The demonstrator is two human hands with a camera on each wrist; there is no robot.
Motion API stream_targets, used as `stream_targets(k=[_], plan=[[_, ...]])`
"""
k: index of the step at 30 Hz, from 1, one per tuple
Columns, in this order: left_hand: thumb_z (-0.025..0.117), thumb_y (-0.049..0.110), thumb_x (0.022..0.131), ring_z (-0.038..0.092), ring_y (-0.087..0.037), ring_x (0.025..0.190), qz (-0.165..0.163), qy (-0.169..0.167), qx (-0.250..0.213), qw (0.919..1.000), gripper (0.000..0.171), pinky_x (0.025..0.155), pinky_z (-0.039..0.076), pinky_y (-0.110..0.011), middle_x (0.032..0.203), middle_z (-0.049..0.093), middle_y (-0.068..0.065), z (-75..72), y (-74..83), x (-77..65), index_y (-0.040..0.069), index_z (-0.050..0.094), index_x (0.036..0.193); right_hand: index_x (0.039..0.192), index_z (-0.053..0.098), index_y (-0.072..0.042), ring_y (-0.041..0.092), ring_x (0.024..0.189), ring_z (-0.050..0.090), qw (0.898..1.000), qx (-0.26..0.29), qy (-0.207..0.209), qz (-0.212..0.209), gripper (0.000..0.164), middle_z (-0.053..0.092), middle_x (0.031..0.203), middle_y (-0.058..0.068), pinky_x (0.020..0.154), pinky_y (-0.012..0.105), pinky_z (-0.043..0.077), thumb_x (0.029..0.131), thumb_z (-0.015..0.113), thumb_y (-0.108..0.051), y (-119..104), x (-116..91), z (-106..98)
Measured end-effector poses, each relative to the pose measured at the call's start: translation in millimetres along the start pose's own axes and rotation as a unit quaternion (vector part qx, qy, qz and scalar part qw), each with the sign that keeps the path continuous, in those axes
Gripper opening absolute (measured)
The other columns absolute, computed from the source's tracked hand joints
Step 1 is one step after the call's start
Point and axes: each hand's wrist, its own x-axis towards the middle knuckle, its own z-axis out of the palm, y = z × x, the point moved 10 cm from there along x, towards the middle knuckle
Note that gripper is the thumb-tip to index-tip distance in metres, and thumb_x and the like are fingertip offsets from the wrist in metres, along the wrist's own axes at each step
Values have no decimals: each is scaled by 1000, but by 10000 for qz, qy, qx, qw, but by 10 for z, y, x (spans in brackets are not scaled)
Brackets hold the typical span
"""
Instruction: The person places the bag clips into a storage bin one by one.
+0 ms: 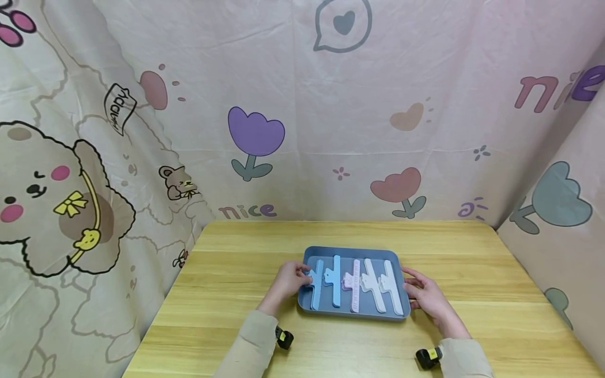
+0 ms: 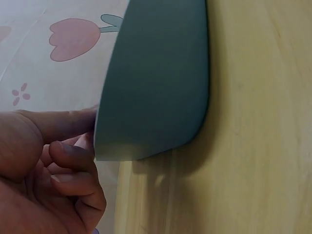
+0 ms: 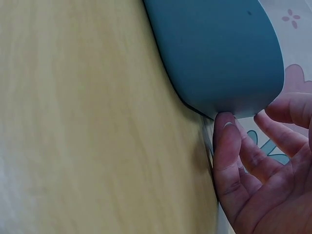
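A shallow blue-grey tray point(image 1: 331, 315) lies on the table with several long-bar clips in a row inside. My left hand point(image 1: 289, 279) reaches over its left rim, and thumb and fingertips pinch the leftmost blue clip point(image 1: 317, 294) near its handle. In the left wrist view, the tray wall point(image 2: 156, 83) hides those fingertips; the other fingers curl outside it. Beside that lie another blue clip point(image 1: 336, 289), a pink clip point(image 1: 356, 294) and two white clips, one point(image 1: 375, 294) left of the other point(image 1: 394, 294). With extended fingers, my right hand point(image 1: 427, 296) touches the tray's right side.
The tray rests on a wood-grain table point(image 1: 236, 294). Printed cloth point(image 1: 302, 105) hangs behind the table's far edge and along both sides. Each wrist wears a small black camera, one on the left point(image 1: 284, 338) and one on the right point(image 1: 427, 358).
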Motion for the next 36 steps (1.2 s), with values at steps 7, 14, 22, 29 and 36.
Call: stream_targets(k=[7, 14, 22, 29, 36], plan=[[72, 12, 77, 53, -13, 61, 7, -13, 231, 9997, 24, 52, 45, -27, 70, 57, -1, 29, -10, -5, 3, 65, 99, 140, 33, -8, 30, 84, 60, 10000, -13, -36, -27, 50, 44, 121, 26, 60, 38, 52, 92, 49, -6, 3, 1, 5], [69, 14, 80, 58, -18, 60, -107, 139, 87, 9998, 27, 49, 45, -27, 66, 59, -3, 49, -38, 5, 5, 64, 105, 140, 34, -9, 29, 84, 60, 10000, 11, -23, -5, 50, 44, 121, 26, 59, 38, 52, 92, 50, -6, -2, 2, 4], [61, 19, 87, 56, -23, 55, -57, 249, -82, 9996, 29, 42, 37, -26, 62, 60, -5, 19, -28, -22, 2, 62, 112, 140, 33, -9, 29, 85, 60, 10000, -39, -8, 22, 51, 42, 123, 27, 60, 38, 52, 92, 50, -7, -22, -2, 5], [57, 24, 90, 59, -25, 62, -13, 282, -326, 9991, 35, 46, 39, -25, 66, 62, -6, -140, 12, -85, 4, 58, 118, 140, 31, -5, 27, 82, 61, 9995, -256, -126, -116, 52, 43, 121, 27, 60, 39, 52, 92, 50, -10, -33, 2, 11], [52, 30, 93, 53, -23, 57, 245, 204, -374, 9988, 39, 42, 33, -25, 68, 62, -7, -294, 40, -163, 4, 56, 122, 139, 30, 0, 28, 80, 60, 9990, -272, -268, -231, 51, 43, 118, 29, 60, 39, 52, 93, 50, -11, -98, 30, -11]])
